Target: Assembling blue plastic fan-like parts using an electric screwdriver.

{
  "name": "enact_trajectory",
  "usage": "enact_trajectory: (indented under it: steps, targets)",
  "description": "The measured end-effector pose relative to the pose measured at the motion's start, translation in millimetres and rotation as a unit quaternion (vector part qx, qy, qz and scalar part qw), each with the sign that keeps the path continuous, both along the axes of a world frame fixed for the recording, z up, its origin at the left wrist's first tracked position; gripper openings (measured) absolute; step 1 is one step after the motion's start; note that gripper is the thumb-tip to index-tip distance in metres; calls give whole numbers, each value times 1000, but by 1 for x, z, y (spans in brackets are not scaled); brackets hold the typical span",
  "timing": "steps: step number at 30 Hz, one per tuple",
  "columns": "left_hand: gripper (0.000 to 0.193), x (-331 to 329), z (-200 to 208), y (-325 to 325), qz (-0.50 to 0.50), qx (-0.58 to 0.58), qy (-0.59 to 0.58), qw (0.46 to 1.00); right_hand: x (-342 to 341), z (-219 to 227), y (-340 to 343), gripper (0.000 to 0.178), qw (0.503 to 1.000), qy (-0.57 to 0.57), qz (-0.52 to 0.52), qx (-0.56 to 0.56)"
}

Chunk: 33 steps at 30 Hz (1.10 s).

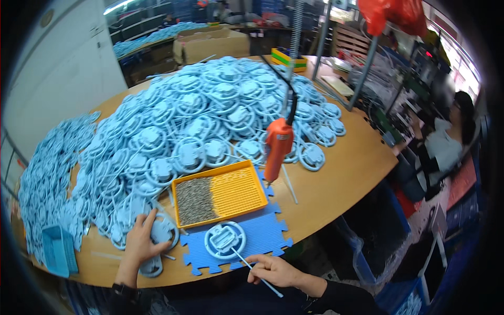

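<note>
A light-blue round plastic part with a thin stem (pixel 225 240) lies on the blue foam mat (pixel 265 231). My right hand (pixel 275 271) is closed round its stem, below the ring. My left hand (pixel 140 240) is at the near edge of the pile, thumb and fingers spread around another light-blue ring part (pixel 164 229). Whether the fingers touch that part is hard to see. Just beyond the mat's part sits a yellow ribbed tray (pixel 239 195), its left half covered with small grey screws (pixel 194 200). An orange electric screwdriver (pixel 278 147) hangs point-down beside the tray's right edge.
A large heap of light-blue parts (pixel 210 105) covers much of the wooden table (pixel 336 181); more thin blue pieces (pixel 52 173) are heaped at left. A small blue basket (pixel 59 251) stands near the left edge. Another person (pixel 446 142) sits at a machine on the right.
</note>
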<state>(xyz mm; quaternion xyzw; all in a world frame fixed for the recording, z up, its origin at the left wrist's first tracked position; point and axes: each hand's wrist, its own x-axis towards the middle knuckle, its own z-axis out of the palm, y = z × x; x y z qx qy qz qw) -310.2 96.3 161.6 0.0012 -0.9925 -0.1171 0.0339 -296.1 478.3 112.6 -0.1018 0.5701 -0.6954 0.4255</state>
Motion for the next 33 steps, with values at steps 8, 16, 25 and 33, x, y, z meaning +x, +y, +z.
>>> enact_trajectory:
  steps: [8,16,25,33]
  targets:
    - [69,-2,-7,-5,-38,-3,150,988,-14,48,-28,54,932,280,131,187]
    - [49,5,9,45,-83,0,218,972,-112,84,-28,26,736,638,-92,205]
    - [59,17,13,152,-235,122,56,963,-288,75,5,11,674,699,-132,197]
    - [71,23,-13,137,-289,43,-33,956,-358,33,-60,17,614,743,112,243]
